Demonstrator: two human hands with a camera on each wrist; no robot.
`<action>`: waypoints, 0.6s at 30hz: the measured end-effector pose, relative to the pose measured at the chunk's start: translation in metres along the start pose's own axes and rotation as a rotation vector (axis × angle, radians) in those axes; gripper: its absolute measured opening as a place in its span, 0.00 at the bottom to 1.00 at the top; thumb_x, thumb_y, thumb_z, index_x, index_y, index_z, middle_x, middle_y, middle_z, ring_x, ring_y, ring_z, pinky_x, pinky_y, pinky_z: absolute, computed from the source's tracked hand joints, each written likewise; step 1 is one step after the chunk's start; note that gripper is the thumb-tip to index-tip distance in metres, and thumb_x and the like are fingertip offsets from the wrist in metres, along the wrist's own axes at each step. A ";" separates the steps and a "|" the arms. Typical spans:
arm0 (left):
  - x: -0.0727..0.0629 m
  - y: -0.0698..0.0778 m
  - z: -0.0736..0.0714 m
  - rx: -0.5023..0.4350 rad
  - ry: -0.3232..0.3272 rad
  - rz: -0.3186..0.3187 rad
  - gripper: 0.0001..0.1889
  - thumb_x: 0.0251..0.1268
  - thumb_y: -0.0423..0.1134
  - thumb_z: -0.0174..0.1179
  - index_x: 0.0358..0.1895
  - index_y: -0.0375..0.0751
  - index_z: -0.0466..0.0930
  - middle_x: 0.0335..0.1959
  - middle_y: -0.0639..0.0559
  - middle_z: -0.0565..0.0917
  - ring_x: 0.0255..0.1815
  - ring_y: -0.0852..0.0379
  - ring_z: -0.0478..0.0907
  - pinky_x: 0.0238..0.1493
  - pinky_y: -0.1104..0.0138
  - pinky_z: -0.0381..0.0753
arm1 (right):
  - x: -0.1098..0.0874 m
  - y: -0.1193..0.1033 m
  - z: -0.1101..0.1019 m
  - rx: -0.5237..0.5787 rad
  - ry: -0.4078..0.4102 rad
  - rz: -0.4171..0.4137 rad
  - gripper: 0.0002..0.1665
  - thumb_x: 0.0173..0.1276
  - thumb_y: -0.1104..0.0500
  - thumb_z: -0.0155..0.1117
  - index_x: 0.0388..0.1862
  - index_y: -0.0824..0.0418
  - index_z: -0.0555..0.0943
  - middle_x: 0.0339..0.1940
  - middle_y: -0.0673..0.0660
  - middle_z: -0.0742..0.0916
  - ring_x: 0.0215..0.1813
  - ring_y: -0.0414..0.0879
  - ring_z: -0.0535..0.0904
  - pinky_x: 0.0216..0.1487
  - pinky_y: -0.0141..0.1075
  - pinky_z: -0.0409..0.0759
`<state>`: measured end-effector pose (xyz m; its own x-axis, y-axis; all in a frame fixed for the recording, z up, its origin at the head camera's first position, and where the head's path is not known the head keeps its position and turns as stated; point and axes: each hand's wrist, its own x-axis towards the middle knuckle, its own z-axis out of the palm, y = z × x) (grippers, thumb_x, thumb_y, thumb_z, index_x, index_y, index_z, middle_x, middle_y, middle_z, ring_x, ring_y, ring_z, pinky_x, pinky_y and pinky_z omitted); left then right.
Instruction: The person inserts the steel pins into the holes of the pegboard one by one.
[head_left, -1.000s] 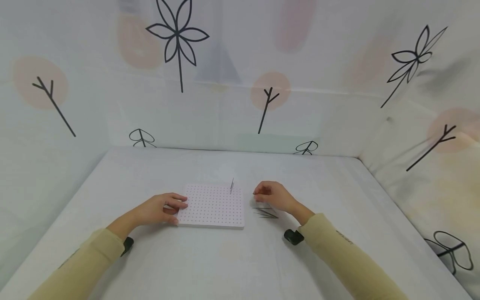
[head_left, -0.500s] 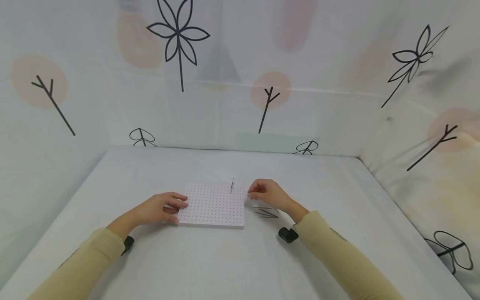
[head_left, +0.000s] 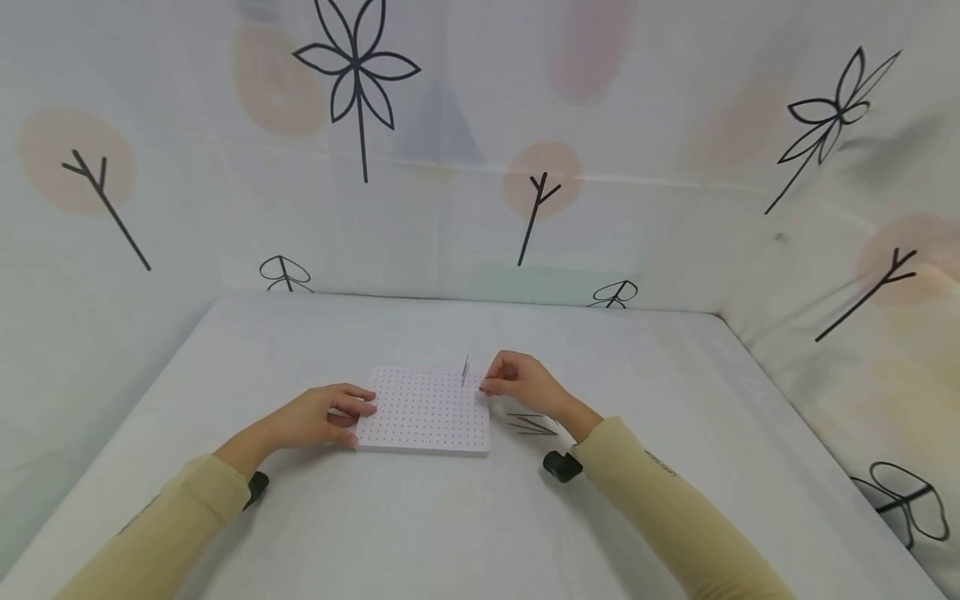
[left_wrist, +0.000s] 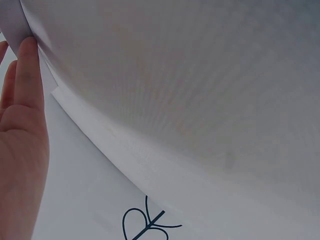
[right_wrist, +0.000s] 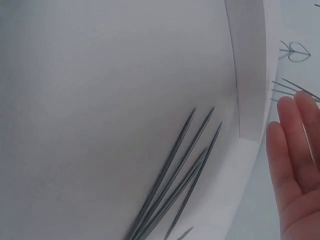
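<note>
Patterned cloth (head_left: 450, 233) borders the table (head_left: 450, 525) along its far, left and right edges. The perforated white board (head_left: 422, 417) lies mid-table. The left hand (head_left: 326, 415), fingers spread, touches its left edge; at its far right, the right hand (head_left: 528, 385) pinches a thin stick (right_wrist: 299, 87) beside upright sticks (head_left: 465, 372). Loose sticks (head_left: 532, 425) lie right of the board.

White table (head_left: 420, 517), pale backdrop (head_left: 427, 233), black flower drawing (head_left: 356, 63)

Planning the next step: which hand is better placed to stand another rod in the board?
Likely the right hand: it pinches a thin rod near the standing rods, while the left hand touches the board.
</note>
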<state>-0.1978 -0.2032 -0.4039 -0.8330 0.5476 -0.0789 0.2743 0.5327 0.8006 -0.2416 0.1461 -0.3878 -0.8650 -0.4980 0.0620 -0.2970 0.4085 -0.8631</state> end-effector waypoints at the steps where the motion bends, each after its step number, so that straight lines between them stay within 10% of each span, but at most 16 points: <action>1: 0.000 0.000 0.000 -0.001 0.000 -0.001 0.26 0.48 0.34 0.71 0.55 0.34 0.78 0.63 0.41 0.69 0.56 0.46 0.73 0.50 0.68 0.78 | 0.001 -0.001 0.001 0.002 -0.002 -0.007 0.07 0.62 0.65 0.64 0.33 0.66 0.75 0.35 0.58 0.85 0.39 0.48 0.81 0.44 0.39 0.82; 18: 0.001 -0.004 0.000 -0.002 0.004 0.004 0.26 0.47 0.34 0.71 0.54 0.35 0.78 0.63 0.41 0.69 0.55 0.47 0.74 0.50 0.68 0.78 | 0.013 -0.003 0.015 -0.084 0.054 0.012 0.06 0.60 0.65 0.66 0.30 0.62 0.75 0.33 0.52 0.84 0.37 0.43 0.79 0.39 0.34 0.79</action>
<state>-0.1991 -0.2045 -0.4072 -0.8339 0.5470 -0.0729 0.2767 0.5289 0.8023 -0.2456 0.1273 -0.3914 -0.8887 -0.4514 0.0806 -0.3171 0.4779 -0.8191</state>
